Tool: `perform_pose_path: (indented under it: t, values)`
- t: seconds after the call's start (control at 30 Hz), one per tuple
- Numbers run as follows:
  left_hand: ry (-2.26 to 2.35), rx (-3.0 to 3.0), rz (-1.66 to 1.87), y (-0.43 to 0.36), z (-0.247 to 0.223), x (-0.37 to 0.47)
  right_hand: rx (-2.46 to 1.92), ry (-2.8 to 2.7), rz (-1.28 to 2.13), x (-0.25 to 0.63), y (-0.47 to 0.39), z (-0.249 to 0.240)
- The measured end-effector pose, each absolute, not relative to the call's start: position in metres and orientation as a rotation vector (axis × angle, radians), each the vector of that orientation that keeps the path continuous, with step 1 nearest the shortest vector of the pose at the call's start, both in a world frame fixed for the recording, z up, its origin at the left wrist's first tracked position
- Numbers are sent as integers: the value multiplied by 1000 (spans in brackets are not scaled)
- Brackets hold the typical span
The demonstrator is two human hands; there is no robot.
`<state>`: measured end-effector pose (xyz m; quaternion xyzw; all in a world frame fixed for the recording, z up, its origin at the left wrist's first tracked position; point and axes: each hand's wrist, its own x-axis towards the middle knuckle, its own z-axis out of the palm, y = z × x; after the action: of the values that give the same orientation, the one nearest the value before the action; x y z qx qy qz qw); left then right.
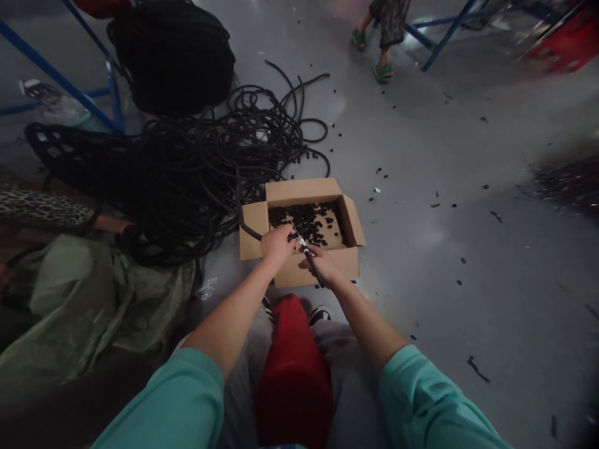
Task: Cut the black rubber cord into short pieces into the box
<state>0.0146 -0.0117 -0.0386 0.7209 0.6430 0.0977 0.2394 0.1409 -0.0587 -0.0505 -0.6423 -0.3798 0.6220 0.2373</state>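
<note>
- Left hand [277,245], one: fingers closed on a black cord [253,233] near its end, over the box's near left part.
- Right hand [325,267], one: fingers wrapped about the handles of a cutter [312,263], its metal tip at the left fingertips. Whether the blades are parted: too small to tell.
- Hazard, first: a nipped left finger; likely cause, the grip lying so near the blades, with the cord's end partly hidden by the fingers.
- Hazard, second: uneven cuts, should the cord slip or be gripped too far back.
- Hazard, third: a snag pulling the cord off line, caused by its run into the tangle.
- Hazard, fourth: pieces falling outside, should the blades drift past the near wall.
- Position of cord: in the left hand, just left of the cutter's tip; its length bends over the left flap, then up and away to the heap.
- Cardboard box [306,274], one: flaps spread, below both hands; short black pieces [304,215] inside, thickest at far left.
- Heap of black cord [187,162], one: beyond the box, to its left, loosely looped.
- Floor [421,268], grey: dark scraps scattered, mostly right of the box.
</note>
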Motion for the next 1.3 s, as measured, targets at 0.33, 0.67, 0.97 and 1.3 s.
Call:
perform_pose_path:
  t: [0.33,0.67,0.97,1.3]
  values:
    - [1807,1967,250,-10,-42,12,-1886,-1182,1551,144,-57,-44]
    - [1732,2235,134,-13,-37,9,-1884,-1073,1663,145,-57,-44]
    - [1759,2205,186,-14,-36,11,-1801,-811,1803,140,-58,-31]
    - [1744,2184,250,-13,-37,10,-1574,-630,2021,143,-60,-34]
